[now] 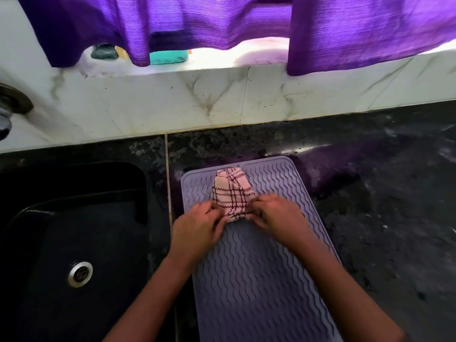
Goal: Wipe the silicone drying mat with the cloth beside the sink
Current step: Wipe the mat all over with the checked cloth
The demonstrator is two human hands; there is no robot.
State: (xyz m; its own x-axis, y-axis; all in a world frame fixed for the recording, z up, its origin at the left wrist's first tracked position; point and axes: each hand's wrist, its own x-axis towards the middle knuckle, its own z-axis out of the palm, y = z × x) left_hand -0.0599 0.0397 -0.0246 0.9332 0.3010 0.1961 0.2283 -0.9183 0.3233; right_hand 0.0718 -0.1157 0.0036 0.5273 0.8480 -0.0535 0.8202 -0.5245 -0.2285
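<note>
Forearms: both are cut off by the near edge of the frame.
Mat: the grey ridged silicone drying mat (259,267) is laid on the dark speckled counter (382,218), right of the black sink (74,230); its near end is cut off.
Cloth: the folded pink checked cloth (232,193) is laid on the mat's far part.
Left hand (197,230): closed on the cloth's near left edge.
Right hand (276,215): closed on the cloth's near right edge; fingertips are hidden.
Sill: items are half hidden behind the purple curtain (345,28).
</note>
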